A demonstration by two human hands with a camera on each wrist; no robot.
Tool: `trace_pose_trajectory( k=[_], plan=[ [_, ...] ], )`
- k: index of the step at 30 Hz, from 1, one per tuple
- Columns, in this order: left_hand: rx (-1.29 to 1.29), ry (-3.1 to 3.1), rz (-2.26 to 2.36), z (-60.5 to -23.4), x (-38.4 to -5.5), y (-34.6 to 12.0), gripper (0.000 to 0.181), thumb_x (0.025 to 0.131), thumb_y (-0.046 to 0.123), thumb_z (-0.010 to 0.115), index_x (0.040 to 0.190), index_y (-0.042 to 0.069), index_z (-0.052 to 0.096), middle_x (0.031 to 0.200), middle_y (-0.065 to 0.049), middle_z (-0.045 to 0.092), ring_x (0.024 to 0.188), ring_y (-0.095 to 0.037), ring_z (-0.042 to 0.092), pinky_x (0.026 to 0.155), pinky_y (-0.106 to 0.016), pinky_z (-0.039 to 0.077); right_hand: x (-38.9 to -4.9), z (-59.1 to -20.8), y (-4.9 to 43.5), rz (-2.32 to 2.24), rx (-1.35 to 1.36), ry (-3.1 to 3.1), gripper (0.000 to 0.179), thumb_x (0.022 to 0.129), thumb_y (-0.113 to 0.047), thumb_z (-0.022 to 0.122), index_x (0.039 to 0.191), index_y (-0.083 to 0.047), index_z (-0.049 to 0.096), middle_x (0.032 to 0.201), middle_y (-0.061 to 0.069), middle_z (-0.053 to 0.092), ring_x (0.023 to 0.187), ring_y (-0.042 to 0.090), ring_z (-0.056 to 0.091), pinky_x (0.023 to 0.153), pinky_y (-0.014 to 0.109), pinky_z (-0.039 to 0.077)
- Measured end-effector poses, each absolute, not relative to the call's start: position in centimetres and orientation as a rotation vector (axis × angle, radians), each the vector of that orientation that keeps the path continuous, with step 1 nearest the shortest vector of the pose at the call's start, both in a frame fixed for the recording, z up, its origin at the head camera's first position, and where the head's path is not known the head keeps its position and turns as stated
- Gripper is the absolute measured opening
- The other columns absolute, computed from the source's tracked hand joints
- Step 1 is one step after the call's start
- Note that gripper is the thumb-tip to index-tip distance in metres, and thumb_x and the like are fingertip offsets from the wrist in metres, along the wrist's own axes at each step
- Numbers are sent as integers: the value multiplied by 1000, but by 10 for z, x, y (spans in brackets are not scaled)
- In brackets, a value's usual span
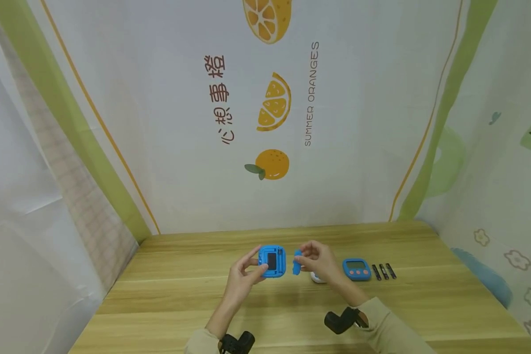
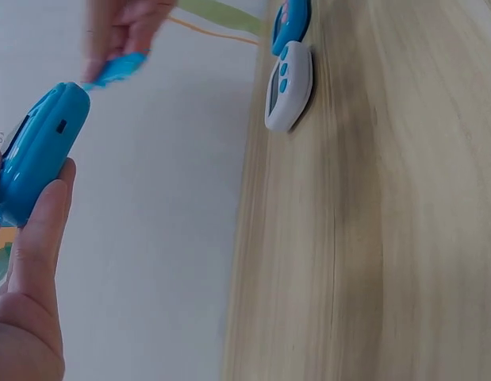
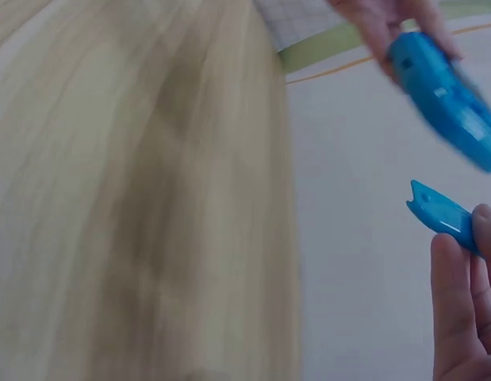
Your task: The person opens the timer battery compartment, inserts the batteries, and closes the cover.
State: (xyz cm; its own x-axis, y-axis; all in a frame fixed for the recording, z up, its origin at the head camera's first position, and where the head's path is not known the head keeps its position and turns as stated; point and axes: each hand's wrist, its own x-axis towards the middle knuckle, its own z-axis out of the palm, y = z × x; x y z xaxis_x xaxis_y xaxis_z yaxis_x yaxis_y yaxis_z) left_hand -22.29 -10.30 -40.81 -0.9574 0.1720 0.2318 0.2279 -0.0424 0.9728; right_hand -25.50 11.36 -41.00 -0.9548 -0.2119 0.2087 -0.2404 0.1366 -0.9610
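Blue timer up above wood table, back side w/ open batt. recess toward head cam; gripped in L hand, thumb over its edge. Just to its R, apart from it, small blue batt. cover, pinched betw. thumb & fingers of R hand. On tabletop, partly behind R hand in head view: white timer w/ blue btns. Further R: 2nd blue timer, screen up, w/ pinkish btns; right beside it, 3 dark batts side by side.
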Motion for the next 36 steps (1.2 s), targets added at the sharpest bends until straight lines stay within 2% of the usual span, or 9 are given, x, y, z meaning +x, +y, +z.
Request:
trace_pose_trajectory(
  k=[6, 11, 14, 22, 36],
  plan=[
    [-449, -2141, -2169, -411, -226, -106, 51, 85, 11, 60, 133, 8, 41, 94, -19, 49, 72, -22, 64, 73, -39, 52, -263, -443, 110, 1969, 551, -2489, 20, 81, -2, 62, 95, 9, 53, 77, 5, 55, 66, 14, 58, 61, 35, 55],
    [-456, -2139, -2167, -410, -226, -107, 51, 85, 11, 60, 132, 8, 41, 92, -15, 50, 73, -23, 64, 73, -38, 52, -264, -464, 104, 1902, 612, -2580, 15, 80, 0, 61, 91, 8, 54, 76, 4, 53, 64, 11, 55, 57, 30, 55],
    [-458, -2134, -2173, -410, -227, -107, 51, 85, 10, 60, 132, 7, 41, 92, -17, 50, 72, -23, 64, 72, -38, 53, -263, -473, 99, 1871, 591, -2619, 15, 78, 1, 62, 90, 6, 54, 75, 3, 53, 64, 12, 54, 55, 27, 54],
    [-461, -2137, -2174, -412, -228, -107, 51, 84, 11, 60, 132, 6, 42, 95, -20, 51, 70, -21, 64, 71, -36, 53, -258, -487, 92, 1811, 580, -2710, 14, 78, 3, 62, 90, 7, 56, 75, 5, 54, 65, 13, 56, 56, 25, 54],
    [-476, -2151, -2181, -412, -227, -106, 50, 85, 12, 60, 131, 6, 43, 93, -16, 52, 66, -18, 64, 70, -37, 54, -265, -493, 91, 1757, 534, -2751, 11, 75, 1, 65, 83, 5, 59, 69, 2, 53, 57, 9, 54, 52, 24, 53]
  ],
)
